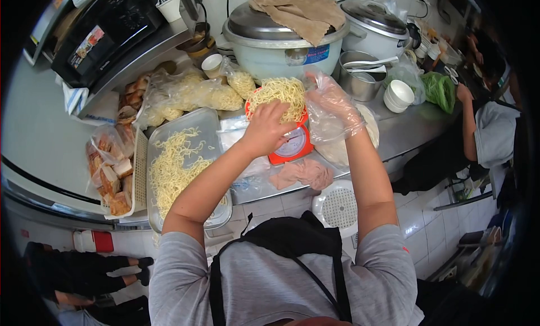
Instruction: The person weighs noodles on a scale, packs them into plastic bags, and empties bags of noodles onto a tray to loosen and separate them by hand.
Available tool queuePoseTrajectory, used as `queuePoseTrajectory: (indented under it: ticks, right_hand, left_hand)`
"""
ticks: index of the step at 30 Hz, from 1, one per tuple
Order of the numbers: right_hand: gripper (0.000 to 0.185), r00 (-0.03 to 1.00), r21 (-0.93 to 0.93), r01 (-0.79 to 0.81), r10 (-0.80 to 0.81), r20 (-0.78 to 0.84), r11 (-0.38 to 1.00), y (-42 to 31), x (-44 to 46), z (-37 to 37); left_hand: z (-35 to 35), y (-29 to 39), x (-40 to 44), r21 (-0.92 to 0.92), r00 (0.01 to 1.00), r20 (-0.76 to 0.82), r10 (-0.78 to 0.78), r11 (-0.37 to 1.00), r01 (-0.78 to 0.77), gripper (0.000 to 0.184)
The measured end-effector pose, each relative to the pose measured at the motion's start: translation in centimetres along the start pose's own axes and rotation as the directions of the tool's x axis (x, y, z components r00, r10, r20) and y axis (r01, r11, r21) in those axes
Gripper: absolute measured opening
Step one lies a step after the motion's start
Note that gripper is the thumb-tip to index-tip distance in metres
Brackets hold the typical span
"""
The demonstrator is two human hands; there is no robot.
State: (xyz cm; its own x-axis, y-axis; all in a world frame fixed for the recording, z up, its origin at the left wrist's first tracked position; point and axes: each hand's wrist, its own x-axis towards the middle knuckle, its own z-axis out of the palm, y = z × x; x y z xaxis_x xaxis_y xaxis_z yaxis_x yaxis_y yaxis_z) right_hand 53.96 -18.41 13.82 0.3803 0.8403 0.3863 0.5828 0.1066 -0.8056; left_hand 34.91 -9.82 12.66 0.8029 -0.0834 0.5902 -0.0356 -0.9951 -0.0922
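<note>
A pile of yellow noodles [284,94] rests on the round orange pan of a kitchen scale [291,145]. My left hand [268,128] is at the front of the pile, its fingers curled against the noodles, with the dial partly behind it. Just right of the noodles, a clear plastic bag [326,123] covers my right hand [333,101] down to the wrist. Those fingers are bent inside the film and show only through it. Loose noodles [177,168] lie in a plastic tray [215,136] to the left.
Bagged noodles [222,96] sit behind the tray. A basket [139,174] of bread-like pieces stands far left. Behind the scale are a large lidded pot [247,53] and a metal pot [360,84]. A pink cloth [304,174] lies in front. Another person [495,129] stands at right.
</note>
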Motion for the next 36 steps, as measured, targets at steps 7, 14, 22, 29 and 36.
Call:
queuePoseTrajectory:
  ticks: [7,14,22,29,36]
  right_hand:
    - [0.052,0.999,0.054,0.008,-0.006,-0.036,0.999,-1.0,-0.4,0.0]
    - [0.053,0.995,0.16,-0.011,0.027,-0.101,0.987,-0.9,-1.1,0.0]
    - [0.051,0.968,0.147,-0.124,0.153,-0.201,0.981,-0.3,-2.5,-1.5]
    - [0.053,0.946,0.124,-0.21,0.234,-0.226,0.97,1.3,-3.5,-2.6]
    - [0.09,0.986,0.559,-0.02,0.109,-0.126,0.829,-2.3,-4.5,-0.1]
  left_hand:
    - [0.5,-0.1,-1.0,-0.072,0.999,-0.024,-0.031,0.997,0.029,0.01]
    - [-4.8,-3.0,3.1,-0.8,0.757,0.032,-0.652,0.437,0.41,0.017]
    - [-21.2,-9.4,-1.7,-0.876,0.452,-0.299,-0.841,0.429,0.218,0.017]
    - [-23.6,-10.8,-16.3,-0.425,0.339,-0.033,-0.94,0.32,0.847,0.021]
    - [-15.6,-11.2,-21.9,0.271,0.226,0.562,-0.795,0.436,0.858,0.046]
